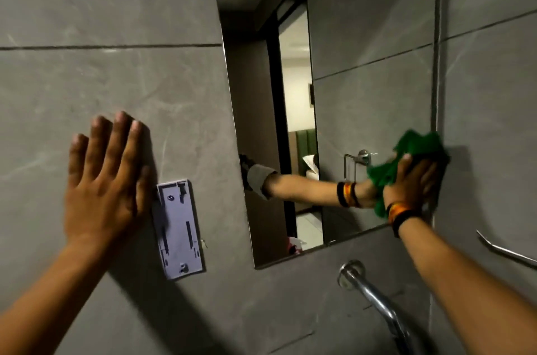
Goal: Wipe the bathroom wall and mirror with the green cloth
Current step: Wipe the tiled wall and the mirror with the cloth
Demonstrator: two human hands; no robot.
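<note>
The green cloth (418, 145) is bunched against the lower right corner of the mirror (363, 49), overlapping onto the grey tiled wall (116, 78). My right hand (411, 183) lies flat on the cloth and presses it to the surface; bangles ring that wrist. The mirror reflects the same arm and cloth. My left hand (106, 177) rests flat on the wall tile left of the mirror, fingers spread, holding nothing.
A white plastic mounting plate (178, 228) is fixed to the wall just right of my left hand. A chrome spout (374, 299) juts out below the mirror. A metal rail (505, 251) runs along the right wall. The mirror reflects an open doorway.
</note>
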